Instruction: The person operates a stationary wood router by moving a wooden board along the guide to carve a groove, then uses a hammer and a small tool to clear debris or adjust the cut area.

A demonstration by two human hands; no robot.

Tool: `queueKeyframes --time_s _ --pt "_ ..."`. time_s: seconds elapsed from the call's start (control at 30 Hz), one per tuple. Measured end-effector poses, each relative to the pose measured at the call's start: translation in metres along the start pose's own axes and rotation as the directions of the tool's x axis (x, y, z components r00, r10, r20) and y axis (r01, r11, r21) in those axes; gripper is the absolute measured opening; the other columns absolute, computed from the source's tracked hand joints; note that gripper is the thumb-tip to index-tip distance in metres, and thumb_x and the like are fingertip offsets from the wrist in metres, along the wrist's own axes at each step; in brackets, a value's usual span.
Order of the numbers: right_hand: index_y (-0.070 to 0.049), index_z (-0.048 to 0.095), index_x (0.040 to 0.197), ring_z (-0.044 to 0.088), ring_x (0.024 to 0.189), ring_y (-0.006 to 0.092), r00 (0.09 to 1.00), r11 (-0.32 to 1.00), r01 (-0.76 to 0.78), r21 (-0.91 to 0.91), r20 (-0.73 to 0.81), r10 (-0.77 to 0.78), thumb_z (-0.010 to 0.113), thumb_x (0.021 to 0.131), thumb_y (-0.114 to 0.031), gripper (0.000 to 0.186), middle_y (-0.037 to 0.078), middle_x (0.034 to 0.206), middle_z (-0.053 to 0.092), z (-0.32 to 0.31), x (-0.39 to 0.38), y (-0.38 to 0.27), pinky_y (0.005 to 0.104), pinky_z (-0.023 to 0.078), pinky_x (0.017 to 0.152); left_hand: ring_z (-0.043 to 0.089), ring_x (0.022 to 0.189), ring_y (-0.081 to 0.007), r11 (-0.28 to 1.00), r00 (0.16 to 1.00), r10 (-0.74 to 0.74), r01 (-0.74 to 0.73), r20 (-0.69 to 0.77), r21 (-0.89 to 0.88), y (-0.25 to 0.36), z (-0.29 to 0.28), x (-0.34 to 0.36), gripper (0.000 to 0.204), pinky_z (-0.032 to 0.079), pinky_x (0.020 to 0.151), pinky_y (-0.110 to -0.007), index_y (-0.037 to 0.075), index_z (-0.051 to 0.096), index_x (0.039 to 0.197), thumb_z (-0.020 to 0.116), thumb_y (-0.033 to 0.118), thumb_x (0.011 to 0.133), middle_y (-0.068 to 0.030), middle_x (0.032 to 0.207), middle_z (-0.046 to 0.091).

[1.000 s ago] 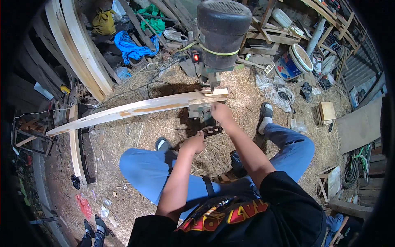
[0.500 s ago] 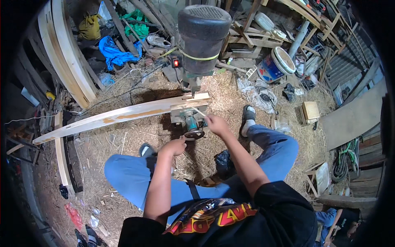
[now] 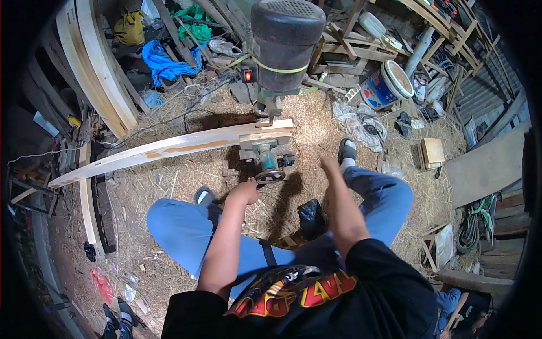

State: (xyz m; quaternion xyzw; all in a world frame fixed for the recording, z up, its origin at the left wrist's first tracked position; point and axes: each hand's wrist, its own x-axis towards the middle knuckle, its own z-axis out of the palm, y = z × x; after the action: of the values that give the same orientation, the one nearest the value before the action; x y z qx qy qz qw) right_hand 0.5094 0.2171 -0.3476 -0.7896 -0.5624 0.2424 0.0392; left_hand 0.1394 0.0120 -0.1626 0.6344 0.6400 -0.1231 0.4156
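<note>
A long curved pale wooden plank (image 3: 169,148) lies across the small table of a standing woodworking machine (image 3: 265,141), under its big black motor (image 3: 285,42). Below the table is a round handwheel (image 3: 270,177). My left hand (image 3: 247,191) is closed in a fist against the wheel's left rim. My right hand (image 3: 329,165) hangs in the air to the right of the machine, holding nothing and slightly blurred. My legs in blue trousers straddle the machine's base.
Straw and sawdust (image 3: 169,192) cover the floor. Curved wooden boards (image 3: 96,68) lean at the back left beside blue cloth (image 3: 164,59). A paint bucket (image 3: 389,85), a small wooden box (image 3: 433,151) and wooden frames stand at the right. A black bag (image 3: 310,217) lies between my feet.
My right hand has left the handwheel area and swung out to the right. My left hand has come up to the wheel. The view shifted slightly.
</note>
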Motion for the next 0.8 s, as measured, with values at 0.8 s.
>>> queueKeyframes --time_s 0.8 --pt "-0.011 0.075 0.107 0.068 0.104 0.0437 0.877 0.858 0.477 0.189 -0.035 -0.479 0.056 0.094 -0.041 0.038 0.022 0.107 0.073 -0.011 -0.158 -0.207 0.0525 0.054 0.092 0.051 0.138 -0.0385 0.983 0.979 -0.181 0.176 -0.099 -0.052 -0.034 0.026 -0.005 0.078 0.042 0.115 -0.044 -0.003 0.018 0.161 0.051 0.026 0.096 -0.0202 0.163 0.033"
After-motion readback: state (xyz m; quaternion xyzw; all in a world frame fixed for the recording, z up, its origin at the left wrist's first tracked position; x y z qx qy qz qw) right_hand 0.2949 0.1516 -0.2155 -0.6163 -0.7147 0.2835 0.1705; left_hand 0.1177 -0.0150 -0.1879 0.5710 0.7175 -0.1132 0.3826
